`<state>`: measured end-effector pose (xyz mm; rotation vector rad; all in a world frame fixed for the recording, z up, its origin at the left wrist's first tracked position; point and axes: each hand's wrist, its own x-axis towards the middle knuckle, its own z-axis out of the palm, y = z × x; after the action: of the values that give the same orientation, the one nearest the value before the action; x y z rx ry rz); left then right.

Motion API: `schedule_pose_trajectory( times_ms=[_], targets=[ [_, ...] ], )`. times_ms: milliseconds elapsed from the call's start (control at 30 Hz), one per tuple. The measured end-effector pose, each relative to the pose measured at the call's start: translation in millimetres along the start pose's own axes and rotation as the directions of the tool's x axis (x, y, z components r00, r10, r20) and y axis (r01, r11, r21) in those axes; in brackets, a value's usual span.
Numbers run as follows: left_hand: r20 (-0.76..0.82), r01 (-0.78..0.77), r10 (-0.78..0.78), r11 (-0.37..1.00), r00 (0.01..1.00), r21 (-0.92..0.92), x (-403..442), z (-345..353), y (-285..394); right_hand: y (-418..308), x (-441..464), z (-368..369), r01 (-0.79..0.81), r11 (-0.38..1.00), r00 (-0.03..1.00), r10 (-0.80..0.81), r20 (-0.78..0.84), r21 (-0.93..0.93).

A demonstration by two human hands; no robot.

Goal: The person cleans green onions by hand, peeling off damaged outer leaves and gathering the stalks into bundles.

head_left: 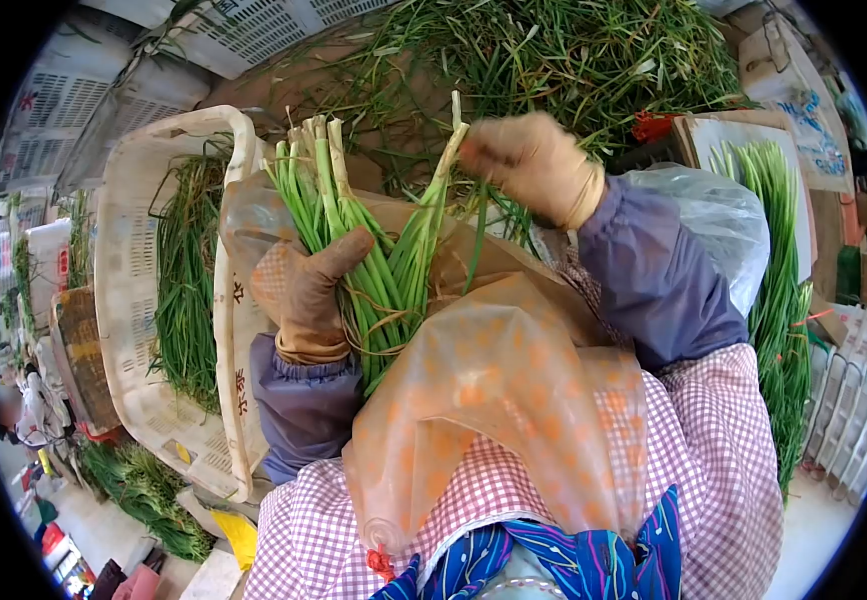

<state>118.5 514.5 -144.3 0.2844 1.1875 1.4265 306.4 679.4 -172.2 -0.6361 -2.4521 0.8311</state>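
Note:
My left hand (309,285), in a soiled glove, is closed around a bunch of garlic chives (379,260). The pale root ends point up and away from me, and the leaves run down toward my lap. One stalk (441,180) leans apart from the others to the right. At its pale end is my gloved right hand (539,165), its fingers curled in and their tips blurred. What they pinch, if anything, cannot be made out. A translucent plastic apron (494,370) with orange spots covers my lap below the bunch.
On the left stands a white plastic basket (234,350) holding more chives (194,280). A large heap of loose green leaves (554,60) lies ahead. To the right are a long bundle of chives (779,260) and a clear plastic bag (719,225). Several white crates (254,40) stand behind.

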Motion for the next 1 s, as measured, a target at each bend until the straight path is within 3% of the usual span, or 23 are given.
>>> schedule_pose_trajectory(
  times_ms=[33,100,133,167,233,300,367,400,500,533,567,633,667,700,733,800,833,867,900,967,1000],
  targets=[
    [0.019,0.021,-0.021,0.999,1.0,-0.039,0,0,0,19,-1,0,-0.023,0.999,0.983,0.014,-0.186,-0.048],
    [0.037,0.041,-0.038,0.996,0.999,-0.082,0,-1,-1,58,7,-27,-0.111,0.904,0.91,-0.074,-0.408,-0.412],
    [0.067,0.046,-0.039,0.994,0.997,-0.103,0,-4,-2,57,18,-49,-0.364,0.685,0.92,0.161,-0.357,-0.631],
    [0.1,0.049,-0.037,0.991,0.994,-0.121,2,-6,-2,51,19,-57,-0.333,0.586,0.899,-0.039,-0.436,-0.739],
    [0.111,0.087,-0.071,0.985,0.991,-0.151,4,-7,-2,22,31,-53,-0.069,0.796,0.89,-0.223,-0.397,-0.602],
    [0.132,0.137,-0.115,0.975,0.985,-0.176,6,-4,-5,-20,29,-32,0.219,0.84,0.959,-0.279,-0.049,-0.496],
    [0.067,-0.006,0.012,0.996,0.998,-0.093,7,0,-7,-38,31,-13,0.301,0.889,0.91,-0.16,0.382,-0.346],
    [0.067,-0.002,0.008,0.996,0.998,-0.093,7,-2,-8,-36,30,-9,0.282,0.946,0.876,-0.184,0.446,-0.162],
    [0.072,-0.038,0.041,0.998,0.997,-0.042,6,-7,-7,-38,38,-6,0.219,0.974,0.842,-0.158,0.516,-0.058],
    [0.085,-0.013,0.02,0.997,0.996,-0.082,4,-6,-6,-37,37,-4,0.145,0.987,0.877,-0.159,0.454,0.067],
    [0.101,0.012,0.0,0.992,0.995,-0.123,4,-5,-5,-34,35,1,0.144,0.988,0.877,-0.157,0.454,0.063],
    [0.115,0.028,-0.013,0.991,0.993,-0.129,5,-9,-5,-24,35,10,0.322,0.929,0.937,-0.285,0.204,-0.184],
    [0.125,0.044,-0.028,0.99,0.992,-0.132,5,-11,-5,-17,37,10,0.318,0.895,0.948,-0.303,0.096,-0.312],
    [0.131,0.044,-0.026,0.99,0.991,-0.134,5,-12,-6,-9,39,7,0.293,0.851,0.944,-0.331,-0.011,-0.435],
    [0.12,0.034,-0.017,0.989,0.993,-0.141,5,-13,-7,-11,45,-16,0.095,0.862,0.993,-0.118,-0.014,-0.498],
    [0.115,0.021,-0.004,0.989,0.993,-0.148,5,-14,-6,59,51,-45,-0.221,0.778,0.918,-0.038,-0.395,-0.588],
    [0.101,0.02,-0.009,0.994,0.995,-0.104,4,-14,-3,122,52,-71,-0.42,0.718,0.852,0.102,-0.513,-0.555],
    [0.084,0.016,-0.011,0.998,0.996,-0.059,3,-15,-1,140,46,-94,-0.554,0.528,0.83,0.29,-0.476,-0.643],
    [0.087,0.006,-0.001,0.998,0.996,-0.057,2,-14,1,108,42,-99,-0.598,0.23,0.747,0.509,-0.429,-0.768],
    [0.063,-0.137,0.142,0.987,0.988,-0.083,3,-8,0,114,23,-84,-0.534,0.639,0.842,0.345,-0.415,-0.553],
    [0.056,-0.135,0.14,0.987,0.989,-0.088,3,-7,-2,94,17,-65,-0.445,0.883,0.877,0.396,-0.274,-0.149]
  ],
)
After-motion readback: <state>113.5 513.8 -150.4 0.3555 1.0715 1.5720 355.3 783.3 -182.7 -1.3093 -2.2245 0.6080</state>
